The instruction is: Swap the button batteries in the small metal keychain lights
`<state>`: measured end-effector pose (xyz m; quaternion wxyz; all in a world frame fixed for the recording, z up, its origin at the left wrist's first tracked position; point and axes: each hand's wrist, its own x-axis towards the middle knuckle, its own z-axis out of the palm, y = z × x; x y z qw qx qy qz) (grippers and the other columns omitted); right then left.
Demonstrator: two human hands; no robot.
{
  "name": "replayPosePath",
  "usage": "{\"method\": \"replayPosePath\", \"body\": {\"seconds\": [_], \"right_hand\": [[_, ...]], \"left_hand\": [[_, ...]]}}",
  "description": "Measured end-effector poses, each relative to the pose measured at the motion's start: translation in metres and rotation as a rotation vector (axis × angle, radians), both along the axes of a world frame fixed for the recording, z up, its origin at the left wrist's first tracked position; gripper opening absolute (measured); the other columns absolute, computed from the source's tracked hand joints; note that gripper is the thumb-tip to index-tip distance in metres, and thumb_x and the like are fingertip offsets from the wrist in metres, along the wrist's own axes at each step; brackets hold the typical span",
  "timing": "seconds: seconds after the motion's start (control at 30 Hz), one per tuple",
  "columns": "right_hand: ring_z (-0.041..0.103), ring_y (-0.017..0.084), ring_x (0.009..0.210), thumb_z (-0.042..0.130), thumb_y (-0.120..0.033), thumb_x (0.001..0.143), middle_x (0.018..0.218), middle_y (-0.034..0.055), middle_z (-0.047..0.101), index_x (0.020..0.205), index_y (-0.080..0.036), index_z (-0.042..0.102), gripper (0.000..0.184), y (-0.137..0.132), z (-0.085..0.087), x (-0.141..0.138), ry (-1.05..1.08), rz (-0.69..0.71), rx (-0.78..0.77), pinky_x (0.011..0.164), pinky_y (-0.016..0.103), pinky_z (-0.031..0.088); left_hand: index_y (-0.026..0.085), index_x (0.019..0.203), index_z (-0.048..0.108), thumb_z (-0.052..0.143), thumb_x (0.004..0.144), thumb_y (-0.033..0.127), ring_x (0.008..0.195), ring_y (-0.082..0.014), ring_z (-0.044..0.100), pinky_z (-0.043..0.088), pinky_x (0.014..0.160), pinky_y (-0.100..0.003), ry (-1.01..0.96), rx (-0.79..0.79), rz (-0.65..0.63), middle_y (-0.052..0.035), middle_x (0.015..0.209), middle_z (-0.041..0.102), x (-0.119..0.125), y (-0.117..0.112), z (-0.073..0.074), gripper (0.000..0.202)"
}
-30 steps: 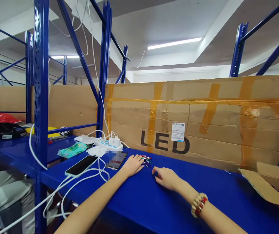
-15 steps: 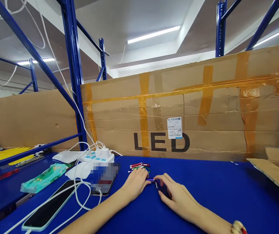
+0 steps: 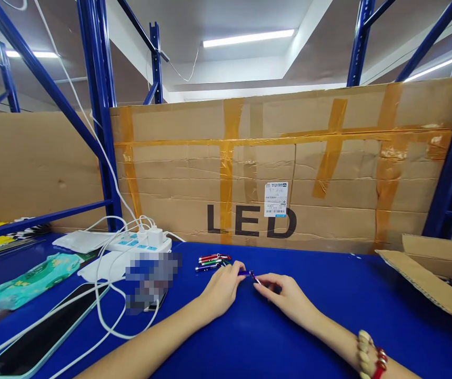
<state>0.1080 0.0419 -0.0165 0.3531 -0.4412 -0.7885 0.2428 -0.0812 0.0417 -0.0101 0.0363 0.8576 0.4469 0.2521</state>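
Observation:
My left hand (image 3: 221,289) has its fingertips closed on a slim, shiny purple metal tube (image 3: 244,273), pen-like in shape, just above the blue table. My right hand (image 3: 284,296) pinches a small silver piece (image 3: 254,278) at the tube's right end; whether it is a clip or a ring is too small to tell. Behind my left hand lies a little pile of similar metal tubes (image 3: 212,259), red, green and purple, partly covered by the fingers.
To the left, white cables run from a power strip (image 3: 139,243) across a phone (image 3: 40,329). A teal wipes-like packet (image 3: 30,280) lies farther left. An open cardboard box (image 3: 427,273) stands at right, and a taped cardboard panel (image 3: 328,210) closes off the back.
The view has turned and shifted, so the scene sits differently in the frame. My right hand's fingers have drawn closer together at the tube's end. The left still grips the purple tube.

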Motion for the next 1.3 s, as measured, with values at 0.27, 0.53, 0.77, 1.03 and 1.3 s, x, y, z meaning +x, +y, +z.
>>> {"method": "replayPosePath", "body": {"seconds": [0.27, 0.53, 0.77, 1.03, 1.3], "right_hand": [[0.050, 0.011, 0.051, 0.052, -0.049, 0.076, 0.078, 0.0049, 0.066, 0.093, -0.016, 0.069, 0.041, 0.005, -0.003, 0.001, 0.172, 0.069, -0.088, 0.051, 0.025, 0.042], [0.044, 0.007, 0.046, 0.064, -0.051, 0.063, 0.069, 0.0020, 0.061, 0.098, -0.015, 0.067, 0.051, -0.002, 0.001, -0.004, 0.281, 0.125, -0.219, 0.045, 0.023, 0.039], [0.045, 0.005, 0.045, 0.066, -0.055, 0.061, 0.071, 0.0018, 0.060, 0.105, -0.014, 0.063, 0.061, -0.006, 0.005, -0.006, 0.305, 0.110, -0.266, 0.041, 0.020, 0.033], [0.044, 0.005, 0.047, 0.062, -0.059, 0.063, 0.067, 0.0009, 0.059, 0.088, -0.015, 0.068, 0.051, -0.007, 0.008, -0.005, 0.298, 0.095, -0.328, 0.038, 0.016, 0.026], [0.045, 0.007, 0.049, 0.064, -0.060, 0.057, 0.059, -0.0008, 0.054, 0.076, -0.014, 0.066, 0.050, -0.005, 0.006, -0.006, 0.332, 0.065, -0.308, 0.038, 0.017, 0.032]], "left_hand": [[0.018, 0.103, 0.046, 0.032, 0.093, 0.026, 0.097, -0.0187, 0.053, 0.042, 0.088, -0.033, 0.017, 0.081, -0.041, -0.0064, 0.102, 0.057, 0.001, -0.010, 0.004, 0.019], [0.019, 0.099, 0.048, 0.029, 0.094, 0.027, 0.090, -0.0179, 0.056, 0.044, 0.080, -0.030, 0.105, 0.101, -0.016, -0.0043, 0.096, 0.059, 0.001, -0.013, 0.003, 0.022], [0.018, 0.099, 0.048, 0.031, 0.093, 0.023, 0.091, -0.0190, 0.058, 0.045, 0.079, -0.030, 0.119, 0.103, -0.015, -0.0046, 0.098, 0.061, 0.002, -0.014, 0.005, 0.019], [0.019, 0.103, 0.047, 0.034, 0.093, 0.024, 0.088, -0.0189, 0.059, 0.046, 0.076, -0.029, 0.128, 0.139, -0.031, -0.0037, 0.095, 0.062, 0.001, -0.014, 0.005, 0.017], [0.020, 0.103, 0.047, 0.038, 0.092, 0.025, 0.089, -0.0174, 0.059, 0.045, 0.077, -0.027, 0.143, 0.151, -0.073, -0.0026, 0.096, 0.061, 0.002, -0.014, 0.006, 0.015]]}}
